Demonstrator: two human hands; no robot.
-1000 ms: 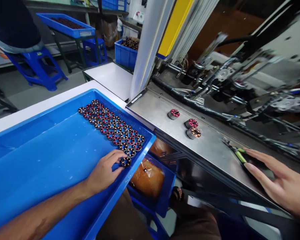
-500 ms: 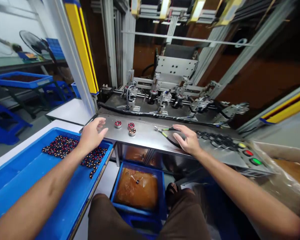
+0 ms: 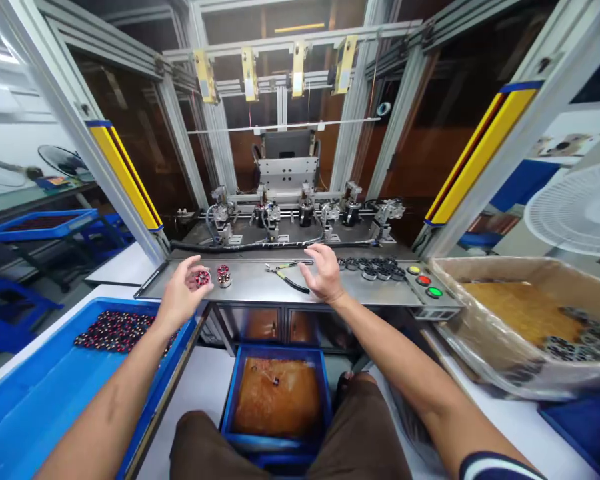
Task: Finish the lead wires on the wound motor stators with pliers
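My left hand (image 3: 181,293) reaches over the steel shelf (image 3: 260,287), and its thumb and fingers close around a small wound stator with red inserts (image 3: 202,278). Two more stators (image 3: 224,275) stand just right of it. My right hand (image 3: 324,270) hovers open, fingers spread, above the middle of the shelf, beside a pair of pliers (image 3: 286,275). A cluster of dark stators (image 3: 375,269) lies on the shelf right of that hand.
A blue tray (image 3: 40,393) with several stators (image 3: 111,331) sits at my left. Below the shelf is a blue bin (image 3: 229,400) with a brown bag. Yellow, red and green buttons (image 3: 424,280) are at the shelf's right end, then a plastic-lined box (image 3: 480,327). The winding machine (image 3: 285,200) stands behind.
My view swung from the blue tray up to the machine. My left hand left the tray and came onto the leftmost stator on the shelf. My right hand lifted off the shelf.
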